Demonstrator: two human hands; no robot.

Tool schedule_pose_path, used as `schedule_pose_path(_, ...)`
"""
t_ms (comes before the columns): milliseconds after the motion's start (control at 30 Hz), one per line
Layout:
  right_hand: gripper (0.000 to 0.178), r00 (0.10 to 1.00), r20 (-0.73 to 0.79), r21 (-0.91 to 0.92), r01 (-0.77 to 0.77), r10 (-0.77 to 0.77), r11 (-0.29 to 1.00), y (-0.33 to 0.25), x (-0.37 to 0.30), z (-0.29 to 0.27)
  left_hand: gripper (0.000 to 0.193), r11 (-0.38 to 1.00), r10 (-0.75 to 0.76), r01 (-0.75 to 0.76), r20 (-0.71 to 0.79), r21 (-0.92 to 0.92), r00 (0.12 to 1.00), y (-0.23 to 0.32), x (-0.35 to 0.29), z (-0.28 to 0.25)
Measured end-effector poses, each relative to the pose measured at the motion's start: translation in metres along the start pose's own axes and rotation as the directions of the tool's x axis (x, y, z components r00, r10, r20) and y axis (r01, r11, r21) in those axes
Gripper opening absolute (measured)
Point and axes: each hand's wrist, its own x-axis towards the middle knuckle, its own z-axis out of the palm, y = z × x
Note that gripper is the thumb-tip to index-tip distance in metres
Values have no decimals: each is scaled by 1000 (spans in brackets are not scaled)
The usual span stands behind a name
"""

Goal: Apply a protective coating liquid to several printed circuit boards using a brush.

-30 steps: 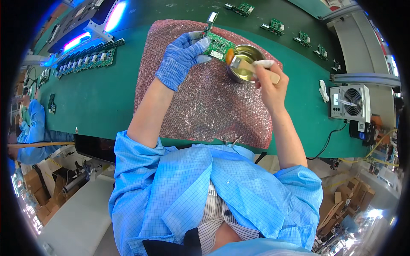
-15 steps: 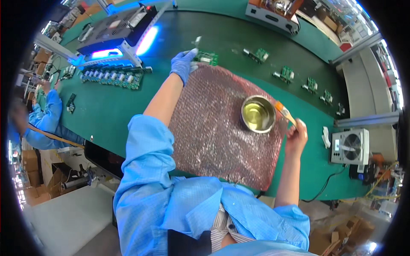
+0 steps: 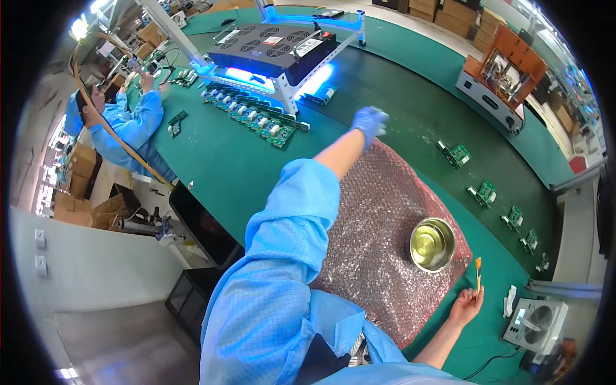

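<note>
My left hand (image 3: 369,123), in a blue-purple glove, reaches over the dark green belt just past the far edge of the pink bubble-wrap mat (image 3: 372,218). Its fingers are stretched out, slightly blurred, with no object seen in them. A circuit board (image 3: 319,95) lies in blue light beside the lamp unit, left of that hand. My bare right hand (image 3: 466,307) grips a small brush (image 3: 479,273) with an orange head pointing up. Between the hands, a round metal bowl (image 3: 431,245) of yellowish liquid stands on the mat's right part.
A black fan-topped lamp unit (image 3: 273,48) stands at the back left, with a row of joined boards (image 3: 250,115) before it. Several boards (image 3: 486,194) lie along the belt at right. A small fan device (image 3: 536,326) sits lower right. At far left a co-worker (image 3: 125,125) handles something.
The view has swung left. My left hand has let go of the circuit board, which now lies in the blue light. My right hand still holds the brush, now more upright.
</note>
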Motion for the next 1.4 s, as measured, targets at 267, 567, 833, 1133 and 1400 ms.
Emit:
schedule_pose_path(267, 18, 987, 160, 125, -47, 27, 991, 14, -1, 12, 57, 708, -374, 78, 279, 702, 885, -10, -41, 124)
schedule_pose_path(567, 17, 981, 188, 140, -80, 53, 987, 6, -10, 13, 30, 713, -278, 218, -17, 666, 960, -67, 4, 155)
schedule_pose_path(833, 21, 996, 82, -38, -19, 22, 999, 4, -6, 14, 18, 947, -97, 11, 255, 320, 962, -22, -36, 88)
schedule_pose_path(1133, 14, 983, 169, -596, 46, 69, 802, 20, -35, 97, 18, 938, -225, 305, 383, -164, 896, 29, -131, -44)
schedule_pose_path(1400, 14, 968, 252, -825, 206, 16, 527, 34, -42, 113, 12, 940, -120, 219, 348, -260, 930, 13, -192, -100)
